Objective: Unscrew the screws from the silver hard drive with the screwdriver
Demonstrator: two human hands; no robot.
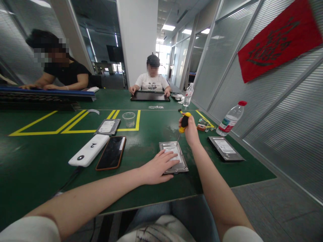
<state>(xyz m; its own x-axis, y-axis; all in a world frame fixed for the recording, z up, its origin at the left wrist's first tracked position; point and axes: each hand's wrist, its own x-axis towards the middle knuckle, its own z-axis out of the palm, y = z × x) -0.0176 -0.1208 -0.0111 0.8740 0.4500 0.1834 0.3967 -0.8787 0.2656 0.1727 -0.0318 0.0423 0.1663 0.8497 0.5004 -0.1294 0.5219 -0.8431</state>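
A hard drive [182, 163] lies label up on the green table in front of me. My left hand [161, 166] rests on it with fingers stretched out, covering part of the label. My right hand [190, 129] is wrapped round the yellow and black handle of a screwdriver [185, 122]. Its shaft slants down to the drive's far right edge, where the tip seems to meet it; the exact contact is too small to make out. A second hard drive [225, 148] lies to the right of my right forearm, and a third hard drive [108, 126] is farther off at the left.
Left of my hands lie a white power bank [88, 151] with a cable and a phone [111, 153]. Beyond stands a clear plastic cup [129, 120]. Water bottles [230, 118] stand at the right. Two people sit across the table [151, 134], one holding a dark flat panel [150, 96].
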